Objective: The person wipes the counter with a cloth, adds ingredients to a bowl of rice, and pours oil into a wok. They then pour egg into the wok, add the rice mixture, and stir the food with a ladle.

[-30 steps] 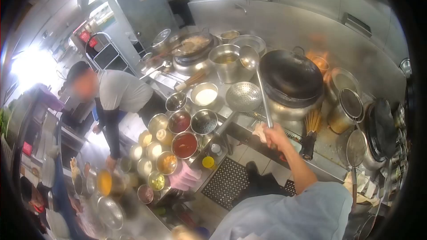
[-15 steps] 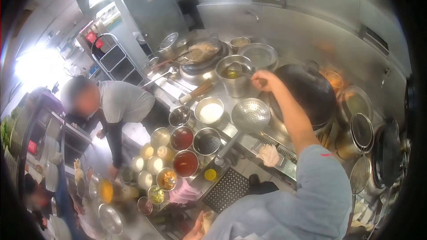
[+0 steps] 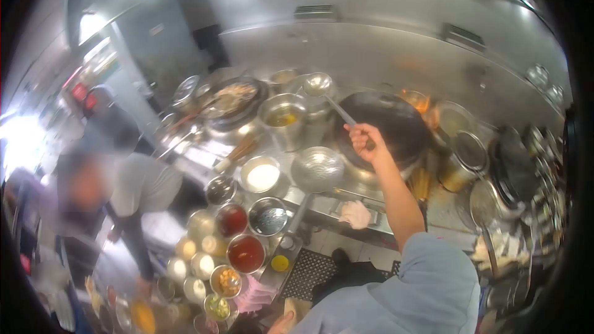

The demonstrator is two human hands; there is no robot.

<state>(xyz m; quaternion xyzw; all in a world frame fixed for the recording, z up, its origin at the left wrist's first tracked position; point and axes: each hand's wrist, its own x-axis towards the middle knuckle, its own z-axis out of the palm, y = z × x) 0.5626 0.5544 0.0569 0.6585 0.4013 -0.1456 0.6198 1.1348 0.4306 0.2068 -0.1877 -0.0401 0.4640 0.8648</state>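
At the steel range, the person's right hand is closed about the handle of a ladle, fingers curled round it. The ladle's bowl is raised, behind and to the right of a deep pot holding yellowish liquid, and to the left of a large dark wok. The left hand, low and partly out of sight, is at a pale tan item; I cannot tell how far its fingers are closed or whether they grip it.

Nearer the person, a perforated strainer lies beside the wok, its handle slanting toward the counter's edge; a crumpled pale cloth rests to its right. To its left stand a bowl of white liquid and a cluster of containers, including a bowl of red sauce. Beyond this cluster, a co-worker leans forward, blurred.
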